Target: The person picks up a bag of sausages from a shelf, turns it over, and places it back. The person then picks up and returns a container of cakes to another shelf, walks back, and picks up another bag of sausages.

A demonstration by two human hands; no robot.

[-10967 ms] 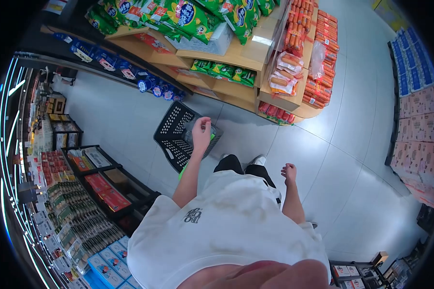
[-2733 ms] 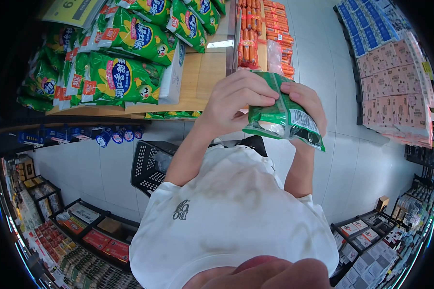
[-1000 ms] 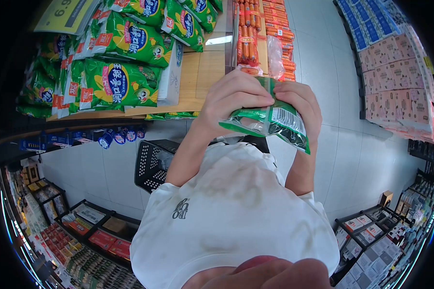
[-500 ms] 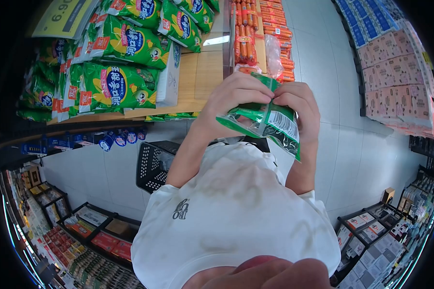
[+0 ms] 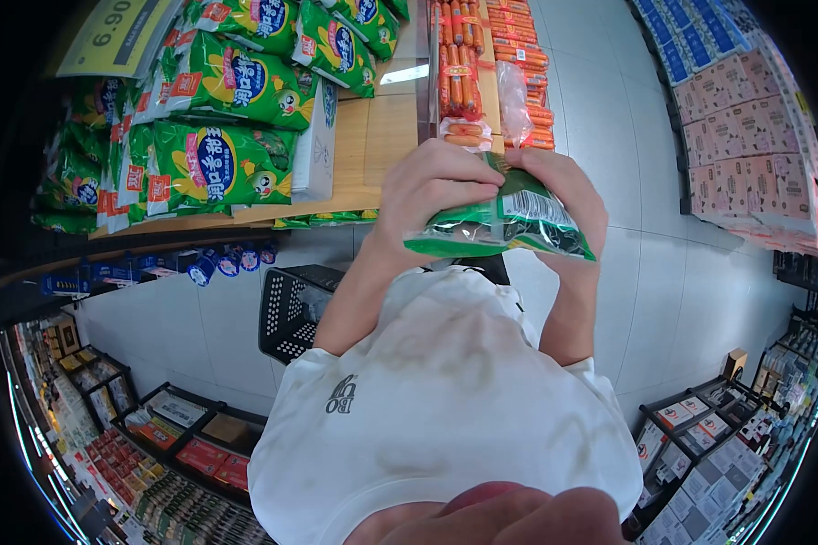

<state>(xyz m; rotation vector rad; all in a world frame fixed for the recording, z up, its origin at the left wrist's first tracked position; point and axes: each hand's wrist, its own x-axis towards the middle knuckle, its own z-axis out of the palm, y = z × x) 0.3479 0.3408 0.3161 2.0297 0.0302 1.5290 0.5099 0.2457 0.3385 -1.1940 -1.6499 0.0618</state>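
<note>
A green snack packet (image 5: 482, 227) is held in front of my chest, its back with a seam and a white barcode label facing me. My left hand (image 5: 436, 186) has its fingers curled over the packet's left side. On the right side my right hand (image 5: 563, 186) grips it, thumb on the near face by the barcode. Most of the right fingers are hidden behind the packet. Similar green packets (image 5: 218, 163) with yellow corn pictures are piled on the wooden display (image 5: 368, 136) to the left.
Bundles of orange-red sausages (image 5: 459, 68) lie beyond my hands. A yellow price sign (image 5: 118, 36) stands at upper left. Below the display is a black basket (image 5: 286, 313). Pink cartons (image 5: 750, 136) are stacked at right, across the tiled floor (image 5: 645, 291).
The packet has turned in my hands: its lower edge now lies more level and its right corner has risen. Both hands stay on it, with the right hand shifted slightly outward.
</note>
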